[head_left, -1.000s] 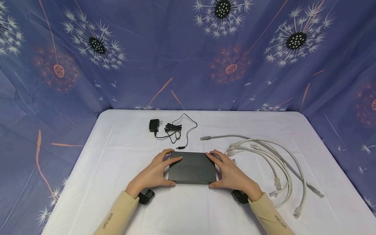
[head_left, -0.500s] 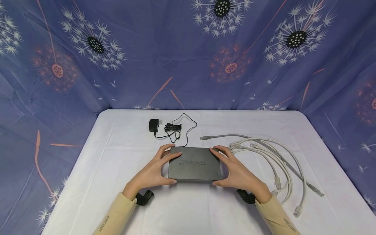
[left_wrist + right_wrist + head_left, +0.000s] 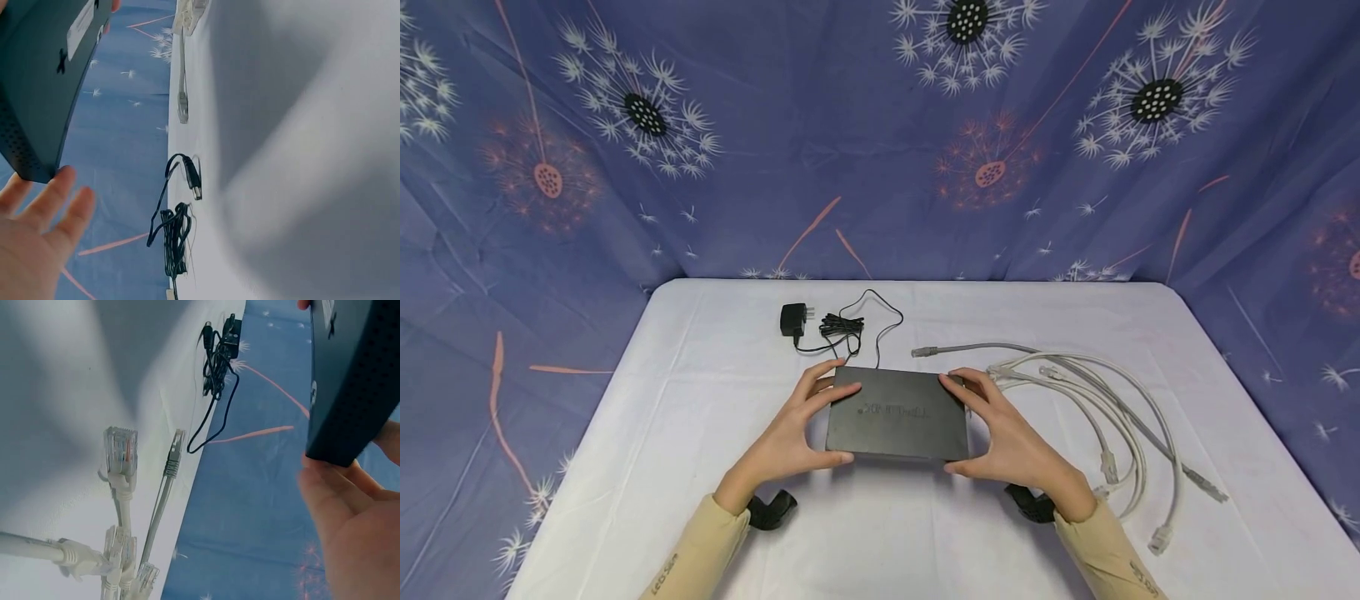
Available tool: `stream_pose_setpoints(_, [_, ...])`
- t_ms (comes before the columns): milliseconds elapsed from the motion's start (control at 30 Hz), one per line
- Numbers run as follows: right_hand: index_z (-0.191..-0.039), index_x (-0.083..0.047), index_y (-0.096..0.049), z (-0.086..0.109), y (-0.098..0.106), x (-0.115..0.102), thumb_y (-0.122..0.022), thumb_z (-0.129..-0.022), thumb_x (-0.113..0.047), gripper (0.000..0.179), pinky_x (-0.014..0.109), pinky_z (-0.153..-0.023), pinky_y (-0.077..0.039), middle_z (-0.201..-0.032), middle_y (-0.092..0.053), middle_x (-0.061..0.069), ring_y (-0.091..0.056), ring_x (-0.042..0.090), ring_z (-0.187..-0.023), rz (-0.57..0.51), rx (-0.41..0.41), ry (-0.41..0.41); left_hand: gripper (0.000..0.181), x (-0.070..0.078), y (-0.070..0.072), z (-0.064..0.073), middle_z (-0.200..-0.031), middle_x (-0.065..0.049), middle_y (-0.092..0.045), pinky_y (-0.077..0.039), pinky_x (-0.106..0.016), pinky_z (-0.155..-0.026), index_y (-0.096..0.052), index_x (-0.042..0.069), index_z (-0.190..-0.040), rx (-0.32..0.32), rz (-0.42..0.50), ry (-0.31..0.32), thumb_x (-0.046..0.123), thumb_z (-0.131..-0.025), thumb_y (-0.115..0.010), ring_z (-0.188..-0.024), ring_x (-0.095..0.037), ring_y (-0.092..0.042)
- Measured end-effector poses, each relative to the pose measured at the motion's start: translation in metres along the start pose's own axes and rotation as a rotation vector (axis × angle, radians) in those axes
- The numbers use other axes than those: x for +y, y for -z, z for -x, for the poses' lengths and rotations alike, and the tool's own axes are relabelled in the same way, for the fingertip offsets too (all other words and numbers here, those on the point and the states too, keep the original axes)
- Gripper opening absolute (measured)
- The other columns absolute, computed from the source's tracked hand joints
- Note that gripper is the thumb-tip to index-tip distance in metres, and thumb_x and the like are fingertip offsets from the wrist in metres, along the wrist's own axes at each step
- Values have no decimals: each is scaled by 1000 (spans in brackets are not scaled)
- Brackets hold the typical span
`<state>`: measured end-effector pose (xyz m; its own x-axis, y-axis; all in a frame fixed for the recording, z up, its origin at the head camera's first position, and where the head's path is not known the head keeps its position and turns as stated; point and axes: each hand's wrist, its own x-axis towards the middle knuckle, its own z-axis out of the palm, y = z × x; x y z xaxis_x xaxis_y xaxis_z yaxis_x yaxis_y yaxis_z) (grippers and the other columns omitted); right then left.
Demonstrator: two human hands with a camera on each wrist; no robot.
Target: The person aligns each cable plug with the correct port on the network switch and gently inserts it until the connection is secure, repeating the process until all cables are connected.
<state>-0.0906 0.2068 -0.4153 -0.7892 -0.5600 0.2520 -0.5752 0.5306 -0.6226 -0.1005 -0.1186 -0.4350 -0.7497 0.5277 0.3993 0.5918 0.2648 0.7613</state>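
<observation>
A flat black network switch [image 3: 897, 429] with an embossed, upside-down logo is held above the white table. My left hand [image 3: 786, 435] grips its left end, thumb at the near edge and fingers at the far edge. At the opposite end my right hand [image 3: 1011, 442] holds it the same way. Both wrist views look up at the switch's underside [image 3: 34, 94], which has cross-shaped mounting holes and a white label. Vent holes run along the end wall [image 3: 369, 387] in the right wrist view. Its port side cannot be made out.
Behind the switch lies a black power adapter [image 3: 792, 320] with its bundled cord [image 3: 841, 326]; the switch hides the cord's plug in the head view. Several white and grey network cables [image 3: 1138, 417] lie coiled at the right. A blue floral cloth [image 3: 820, 150] hangs behind the table.
Both hands have raised the switch off the table, and it looks larger and slightly farther back. It now covers the adapter cord's plug. The adapter and cables have stayed put.
</observation>
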Motion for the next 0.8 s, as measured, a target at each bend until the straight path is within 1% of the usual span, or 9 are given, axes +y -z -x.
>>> stream_pose_setpoints(100, [-150,-13,-32,0,0,-2,-89,-63,-23,105,51,-92,-40,-147,-26,11,-35,27,-129,-16,39,24,78,15,4,-4,-148,-25,-22,-33,-52,-100,-51,-3,-133,32,33,-29,4,-64,-86,-128,-41,-35])
stream_pose_setpoints(200, [-148,-9,-35,1,-1,-4,-90,-61,-19,104,44,-94,-38,-147,-28,12,-37,27,-127,-24,87,54,75,30,9,-8,-147,-28,-24,-35,-49,-101,-51,-5,-132,60,69,-46,0,-65,-84,-127,-41,-37])
stream_pose_setpoints(267, [-147,-7,-36,1,-1,-5,-90,-60,-17,103,43,-95,-37,-147,-28,12,-37,27,-128,-39,108,63,75,36,11,-10,-147,-29,-23,-34,-46,-102,-51,-7,-132,74,103,-49,-3,-64,-83,-128,-41,-37])
stream_pose_setpoints(400, [-147,-6,-37,1,-1,-6,-90,-60,-16,102,39,-99,-35,-147,-27,12,-37,26,-128,-62,137,61,74,36,11,-12,-148,-32,-20,-33,-36,-104,-48,-10,-132,98,182,-82,-6,-66,-81,-128,-40,-38])
stream_pose_setpoints(500, [-147,-6,-37,1,-1,-7,-89,-60,-15,102,35,-100,-34,-147,-28,12,-37,26,-128,-59,156,58,73,35,9,-12,-148,-33,-18,-32,-35,-105,-45,-13,-133,113,240,-109,-7,-69,-80,-129,-37,-38])
stream_pose_setpoints(533, [-147,-6,-37,1,-1,-7,-89,-59,-15,103,35,-100,-33,-147,-28,12,-37,26,-128,-53,164,58,73,34,9,-12,-149,-32,-18,-31,-35,-105,-44,-14,-133,117,256,-109,-8,-69,-79,-130,-36,-37])
stream_pose_setpoints(700, [-147,-7,-36,1,-1,-9,-90,-58,-16,104,37,-99,-34,-146,-29,13,-36,27,-128,-45,199,47,73,35,6,-11,-150,-31,-17,-32,-33,-105,-41,-14,-135,129,325,-57,-16,-70,-74,-136,-33,-31])
stream_pose_setpoints(800, [-147,-7,-37,1,-2,-10,-89,-58,-16,104,34,-100,-33,-145,-30,13,-35,27,-128,-58,218,49,70,34,3,-10,-150,-30,-19,-35,-32,-102,-40,-14,-136,151,362,-28,-12,-74,-73,-135,-28,-33])
